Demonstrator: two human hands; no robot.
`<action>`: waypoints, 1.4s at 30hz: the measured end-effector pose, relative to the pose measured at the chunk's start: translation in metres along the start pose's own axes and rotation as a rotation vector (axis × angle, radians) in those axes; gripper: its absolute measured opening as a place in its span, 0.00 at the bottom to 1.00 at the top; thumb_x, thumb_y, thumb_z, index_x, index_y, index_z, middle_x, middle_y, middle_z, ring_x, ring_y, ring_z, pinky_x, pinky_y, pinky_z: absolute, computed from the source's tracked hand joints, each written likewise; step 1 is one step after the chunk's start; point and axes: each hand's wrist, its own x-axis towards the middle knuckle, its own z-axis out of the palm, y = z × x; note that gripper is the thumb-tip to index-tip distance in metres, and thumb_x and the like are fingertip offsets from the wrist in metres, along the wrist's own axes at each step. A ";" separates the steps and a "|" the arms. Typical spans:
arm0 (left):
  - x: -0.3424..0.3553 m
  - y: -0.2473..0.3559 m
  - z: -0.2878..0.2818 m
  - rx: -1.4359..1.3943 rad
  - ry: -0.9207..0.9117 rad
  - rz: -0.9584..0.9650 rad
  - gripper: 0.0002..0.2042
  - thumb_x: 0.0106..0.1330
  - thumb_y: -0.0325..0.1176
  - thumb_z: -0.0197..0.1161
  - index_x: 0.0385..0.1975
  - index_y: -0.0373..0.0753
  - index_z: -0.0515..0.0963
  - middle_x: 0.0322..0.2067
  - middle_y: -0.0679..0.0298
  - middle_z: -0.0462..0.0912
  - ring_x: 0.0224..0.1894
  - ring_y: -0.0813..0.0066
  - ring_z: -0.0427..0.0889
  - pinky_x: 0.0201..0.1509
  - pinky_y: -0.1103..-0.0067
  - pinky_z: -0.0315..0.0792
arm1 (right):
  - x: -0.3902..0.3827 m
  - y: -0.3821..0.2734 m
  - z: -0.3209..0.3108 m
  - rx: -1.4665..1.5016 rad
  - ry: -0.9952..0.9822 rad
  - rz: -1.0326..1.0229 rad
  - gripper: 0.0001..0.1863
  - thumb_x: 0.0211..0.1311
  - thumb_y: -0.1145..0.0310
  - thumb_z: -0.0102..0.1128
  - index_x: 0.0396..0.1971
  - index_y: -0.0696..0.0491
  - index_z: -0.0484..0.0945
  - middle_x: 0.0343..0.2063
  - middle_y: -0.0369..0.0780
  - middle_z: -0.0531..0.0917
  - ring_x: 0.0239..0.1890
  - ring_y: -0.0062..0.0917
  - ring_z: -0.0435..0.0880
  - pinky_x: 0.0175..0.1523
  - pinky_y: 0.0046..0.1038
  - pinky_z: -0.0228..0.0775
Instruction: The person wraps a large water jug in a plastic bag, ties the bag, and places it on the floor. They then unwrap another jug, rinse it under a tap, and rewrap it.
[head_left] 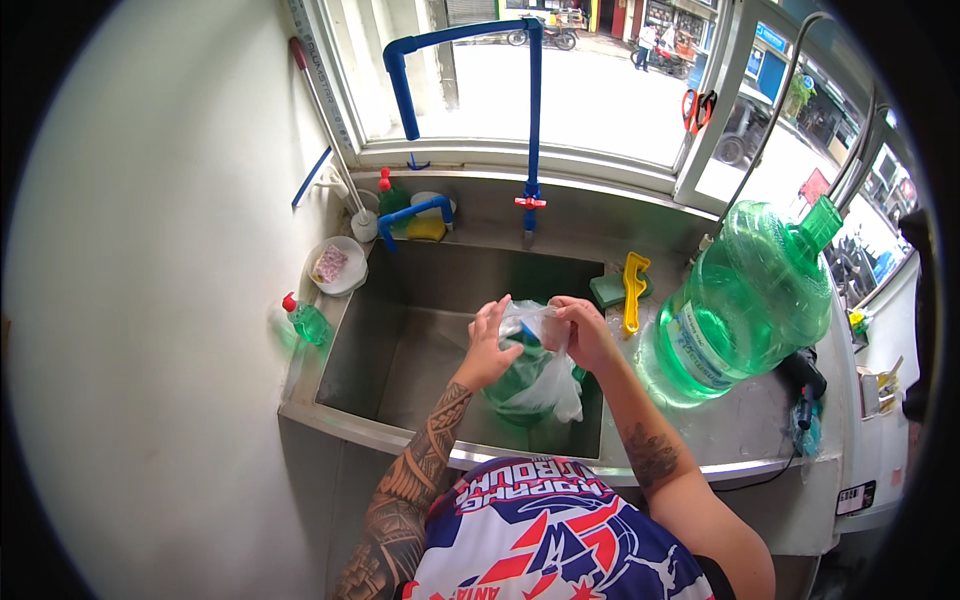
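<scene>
A green plastic container [510, 395] is in the steel sink [380, 355], partly hidden by a clear plastic bag [555, 385] over its top, with something blue beneath the plastic. My left hand [488, 348] touches the bag's left side with its fingers apart and bent. My right hand [583, 330] pinches the gathered plastic at the upper right. The rest of the bag hangs down the container's right side.
A large green water jug [730, 310] stands at right beside a yellow tool [633, 290] and green sponge [610, 291]. Soap bottle [308, 322] and dish [342, 255] sit at left. Blue pipes [534, 110] rise behind; red-handled scissors [697, 110] hang at the window.
</scene>
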 end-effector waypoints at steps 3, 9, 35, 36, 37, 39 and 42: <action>0.013 -0.002 0.003 0.013 -0.032 0.060 0.36 0.58 0.41 0.65 0.69 0.56 0.60 0.67 0.50 0.55 0.65 0.44 0.56 0.70 0.57 0.53 | -0.005 -0.031 0.012 -0.029 -0.151 0.015 0.09 0.57 0.72 0.50 0.19 0.51 0.63 0.17 0.32 0.64 0.18 0.18 0.64 0.24 0.24 0.62; 0.055 0.011 -0.022 -0.186 0.128 0.195 0.08 0.60 0.22 0.52 0.38 0.38 0.73 0.27 0.60 0.83 0.33 0.65 0.83 0.40 0.74 0.73 | -0.039 -0.091 0.037 -0.261 0.024 -0.337 0.09 0.58 0.73 0.52 0.20 0.56 0.68 0.16 0.31 0.64 0.18 0.15 0.61 0.25 0.22 0.52; -0.074 0.036 -0.127 -0.341 -0.023 0.036 0.08 0.61 0.23 0.54 0.39 0.34 0.74 0.29 0.68 0.77 0.35 0.82 0.75 0.42 0.84 0.69 | -0.083 0.076 0.005 -1.615 -0.175 0.160 0.16 0.54 0.61 0.65 0.41 0.51 0.80 0.45 0.43 0.78 0.50 0.38 0.78 0.55 0.37 0.66; -0.080 0.023 -0.126 -0.244 -0.006 0.039 0.09 0.60 0.22 0.54 0.39 0.34 0.74 0.29 0.66 0.78 0.34 0.79 0.77 0.42 0.83 0.70 | -0.082 0.083 0.004 -1.646 -0.173 0.155 0.16 0.55 0.60 0.64 0.42 0.51 0.79 0.45 0.43 0.78 0.50 0.37 0.78 0.55 0.37 0.65; -0.084 0.011 -0.125 -0.145 0.016 0.047 0.10 0.58 0.21 0.54 0.39 0.33 0.75 0.28 0.64 0.79 0.34 0.75 0.78 0.42 0.82 0.70 | -0.082 0.087 0.001 -1.681 -0.173 0.147 0.17 0.55 0.59 0.63 0.42 0.52 0.78 0.45 0.42 0.78 0.51 0.36 0.77 0.55 0.37 0.64; -0.094 -0.010 -0.125 0.072 -0.048 -0.072 0.16 0.53 0.21 0.56 0.44 0.35 0.75 0.35 0.58 0.81 0.40 0.63 0.80 0.47 0.75 0.72 | -0.080 0.091 -0.008 -1.793 -0.132 0.184 0.20 0.56 0.57 0.62 0.45 0.52 0.77 0.45 0.41 0.78 0.51 0.34 0.77 0.56 0.36 0.64; -0.123 -0.031 -0.117 0.192 -0.153 -0.100 0.25 0.50 0.26 0.63 0.52 0.39 0.73 0.47 0.57 0.77 0.52 0.61 0.77 0.56 0.68 0.70 | -0.078 0.093 -0.022 -1.924 -0.010 0.281 0.23 0.55 0.53 0.62 0.46 0.53 0.76 0.46 0.42 0.77 0.50 0.35 0.79 0.54 0.39 0.64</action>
